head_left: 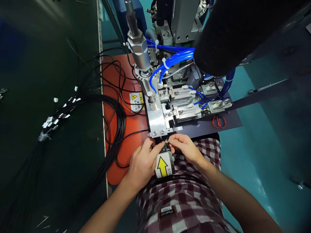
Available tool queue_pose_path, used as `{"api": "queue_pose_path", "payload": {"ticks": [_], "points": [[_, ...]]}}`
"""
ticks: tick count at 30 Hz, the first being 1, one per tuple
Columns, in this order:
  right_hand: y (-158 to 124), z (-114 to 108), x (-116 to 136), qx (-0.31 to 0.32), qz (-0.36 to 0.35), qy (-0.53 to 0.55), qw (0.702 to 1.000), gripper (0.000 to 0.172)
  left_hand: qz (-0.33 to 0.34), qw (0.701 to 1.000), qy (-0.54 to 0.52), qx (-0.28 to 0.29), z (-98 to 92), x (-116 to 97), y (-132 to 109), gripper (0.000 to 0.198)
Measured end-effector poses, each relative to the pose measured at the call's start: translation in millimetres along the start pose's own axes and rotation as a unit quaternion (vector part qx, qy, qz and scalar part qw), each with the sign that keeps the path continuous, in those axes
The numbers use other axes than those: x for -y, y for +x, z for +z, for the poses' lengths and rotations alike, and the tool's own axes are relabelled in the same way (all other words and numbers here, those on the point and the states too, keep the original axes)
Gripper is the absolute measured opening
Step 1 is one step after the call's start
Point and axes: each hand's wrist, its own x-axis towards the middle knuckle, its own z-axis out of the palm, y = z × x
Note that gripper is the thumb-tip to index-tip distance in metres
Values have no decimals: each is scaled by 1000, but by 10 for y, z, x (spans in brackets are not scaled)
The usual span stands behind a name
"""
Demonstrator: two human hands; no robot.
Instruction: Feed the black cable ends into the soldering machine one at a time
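Note:
Thin coloured wires (167, 141), red and green among them, show between my hands at the front end of the machine. My right hand (186, 147) pinches these wires between thumb and fingertips. From the other side, my left hand (143, 160) reaches in with curled fingers, its index fingertip against the wires. What lies inside the left fingers is hidden. Just below the fingertips is a black and white device (165, 165) with a yellow arrow label. The metal press head (156, 121) of the machine stands directly beyond my hands.
A coil of black cables (119, 119) with shiny metal ends (50, 123) lies across the orange mat (136, 145) and dark table at left. Blue air hoses (178, 55) cross the machine. Red-handled scissors (219, 122) lie at right. A large black tube (230, 35) hangs overhead.

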Motion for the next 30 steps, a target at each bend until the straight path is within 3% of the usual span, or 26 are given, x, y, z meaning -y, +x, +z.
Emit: {"api": "queue_pose_path", "payload": {"ticks": [8,22,30], "points": [[-36,54,47,-46,-22,-44,998,21,7,1000,-17,-13,17,12,-4,26],[-23,59,-9,-43,-47,-80,995,23,-8,998,-63,5,16,44,4,30],[-94,68,56,-75,-120,-225,964,16,13,997,-79,-21,44,71,5,33]]}}
